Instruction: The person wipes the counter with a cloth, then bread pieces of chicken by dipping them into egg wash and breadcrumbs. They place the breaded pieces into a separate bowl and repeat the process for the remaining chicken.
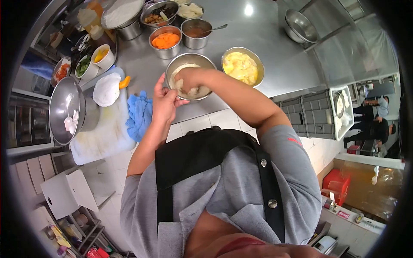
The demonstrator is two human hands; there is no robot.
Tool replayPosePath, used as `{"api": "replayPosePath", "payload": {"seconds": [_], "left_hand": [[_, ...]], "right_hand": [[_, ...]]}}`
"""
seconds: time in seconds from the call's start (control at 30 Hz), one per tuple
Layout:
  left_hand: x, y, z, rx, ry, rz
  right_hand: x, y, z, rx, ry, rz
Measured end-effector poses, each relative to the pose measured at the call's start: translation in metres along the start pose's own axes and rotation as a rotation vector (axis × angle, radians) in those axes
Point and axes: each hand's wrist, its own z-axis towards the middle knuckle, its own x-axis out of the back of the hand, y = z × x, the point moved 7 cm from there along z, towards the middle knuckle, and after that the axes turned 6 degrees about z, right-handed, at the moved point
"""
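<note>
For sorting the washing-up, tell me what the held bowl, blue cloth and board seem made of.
Held bowl: metal, probably stainless steel, satin finish, judging by its grey sheen. Blue cloth: matt fabric, by its soft folds; fibre unclear. Board: probably plastic, smooth and whitish, with no wood grain showing.

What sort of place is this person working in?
Most likely a commercial kitchen: there's a broad steel counter, a white cutting board, and a tub of orange-coloured slices near the metal bowl in the person's left hand.

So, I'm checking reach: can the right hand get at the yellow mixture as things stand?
Probably yes: the right hand is in the neighbouring bowl and must lift out, but the yellow mixture sits uncovered.
</note>
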Motion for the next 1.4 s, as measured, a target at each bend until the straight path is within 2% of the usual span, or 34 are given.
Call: {"api": "replayPosePath", "payload": {"seconds": [0.03, 0.13, 0.23, 0.33, 0.43, 0.53, 0.57, 0.67, 0.77, 0.87, 0.97, 1.17, 1.27, 1.33, 1.4], "left_hand": [[-0.007, 0.009, -0.005, -0.019, -0.027, 0.025], [-0.025, 0.024, -0.007, -0.084, -0.093, 0.07], [-0.043, 0.035, -0.001, -0.124, -0.105, 0.091], [-0.06, 0.041, 0.005, -0.136, -0.086, 0.083], [-0.072, 0.04, 0.014, -0.145, -0.048, 0.07], [-0.074, 0.043, 0.019, -0.166, 0.013, 0.042], [-0.074, 0.044, 0.017, -0.163, 0.036, 0.021], [-0.055, 0.028, 0.026, -0.18, 0.074, -0.057], [-0.039, 0.013, 0.034, -0.182, 0.086, -0.134], [-0.027, 0.001, 0.027, -0.171, 0.146, -0.126], [-0.011, -0.008, 0.021, -0.172, 0.162, -0.123], [0.014, -0.01, 0.011, -0.201, 0.215, -0.131], [0.02, -0.008, 0.009, -0.171, 0.214, -0.113], [0.018, -0.002, 0.002, -0.107, 0.223, -0.069], [0.04, 0.001, -0.004, -0.156, 0.408, 0.138]], "right_hand": [[0.007, -0.001, -0.002, 0.054, -0.022, 0.026], [0.034, 0.011, -0.031, -0.028, -0.025, 0.577], [0.063, 0.019, -0.057, 0.089, 0.063, 0.939], [0.097, 0.045, -0.077, 0.115, 0.186, 1.013], [0.13, 0.064, -0.108, 0.188, 0.189, 1.048], [0.145, 0.087, -0.158, -0.049, 0.376, 0.875], [0.146, 0.14, -0.134, -0.059, 0.41, 0.769], [0.136, 0.168, -0.142, -0.103, 0.455, 0.582], [0.128, 0.143, -0.157, -0.188, 0.434, 0.322], [0.118, 0.144, -0.143, -0.154, 0.411, 0.141], [0.116, 0.149, -0.14, -0.09, 0.468, 0.067], [0.093, 0.163, -0.142, -0.028, 0.385, 0.019], [0.057, 0.152, -0.141, -0.228, 0.285, -0.219], [0.051, 0.152, -0.136, -0.245, 0.358, -0.259], [0.054, 0.154, -0.131, -0.259, 0.387, -0.246]]}}
